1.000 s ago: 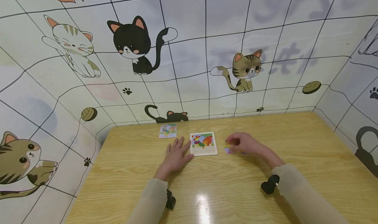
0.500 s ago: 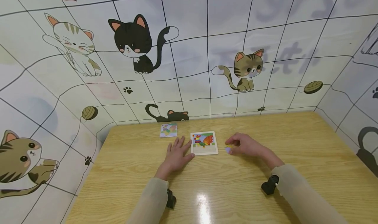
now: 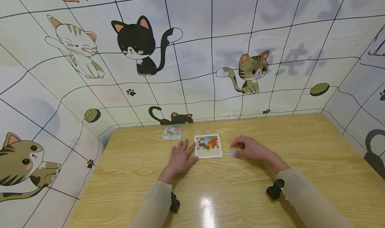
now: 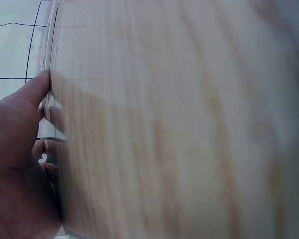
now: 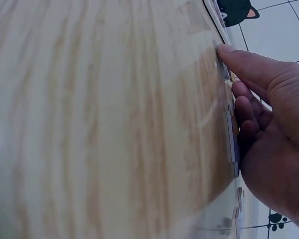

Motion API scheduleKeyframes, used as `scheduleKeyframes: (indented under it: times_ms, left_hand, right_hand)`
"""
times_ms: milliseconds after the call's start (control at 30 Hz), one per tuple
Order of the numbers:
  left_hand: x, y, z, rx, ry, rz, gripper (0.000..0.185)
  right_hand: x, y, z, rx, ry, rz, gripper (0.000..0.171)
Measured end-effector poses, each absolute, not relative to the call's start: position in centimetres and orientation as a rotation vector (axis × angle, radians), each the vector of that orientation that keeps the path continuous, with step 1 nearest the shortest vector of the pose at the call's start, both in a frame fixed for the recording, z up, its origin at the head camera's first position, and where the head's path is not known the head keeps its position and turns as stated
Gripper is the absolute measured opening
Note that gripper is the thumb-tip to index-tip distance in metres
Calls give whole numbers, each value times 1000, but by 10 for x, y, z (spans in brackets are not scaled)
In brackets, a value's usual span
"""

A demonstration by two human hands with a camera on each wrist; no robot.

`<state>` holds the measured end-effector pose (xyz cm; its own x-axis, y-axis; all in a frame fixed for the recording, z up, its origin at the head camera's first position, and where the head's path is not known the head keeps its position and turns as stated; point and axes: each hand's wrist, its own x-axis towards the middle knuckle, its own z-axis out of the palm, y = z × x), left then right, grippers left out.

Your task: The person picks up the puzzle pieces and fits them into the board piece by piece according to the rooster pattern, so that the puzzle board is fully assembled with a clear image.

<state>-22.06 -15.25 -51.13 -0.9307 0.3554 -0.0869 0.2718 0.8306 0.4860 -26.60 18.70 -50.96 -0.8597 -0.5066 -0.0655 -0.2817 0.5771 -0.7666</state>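
Note:
A small puzzle board (image 3: 208, 146) with a rooster picture lies on the wooden table (image 3: 228, 188). My left hand (image 3: 179, 157) rests flat on the table, its thumb against the board's left edge; the same thumb (image 4: 32, 89) shows in the left wrist view. To the board's right, my right hand (image 3: 249, 147) has curled fingers on small puzzle pieces (image 3: 233, 151) lying on the table. In the right wrist view the thumb (image 5: 249, 64) and fingers press on the flat pieces (image 5: 232, 142).
A small picture card (image 3: 172, 133) lies at the table's back edge, left of the board. Walls with cartoon cats close the table on the left, back and right. Black wrist mounts (image 3: 274, 188) sit on both sleeves.
The right hand has shifted slightly toward the board over the loose pieces. The left hand and the board have stayed in place.

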Motion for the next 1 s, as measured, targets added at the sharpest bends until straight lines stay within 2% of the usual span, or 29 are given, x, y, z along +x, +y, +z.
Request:
scheduleKeyframes:
  times_ms: [367, 700, 1000]
  left_hand:
    - [-220, -152, -509, 475, 2843, 699, 64]
    - [-220, -152, -511, 474, 2841, 711, 65]
    - [-220, -153, -511, 477, 2842, 716, 65]
  right_hand:
    - [-273, 185, -502, -613, 2486, -1179, 30]
    - [-274, 174, -499, -617, 2479, -1281, 12]
    - [-270, 141, -495, -647, 2427, -1433, 14]
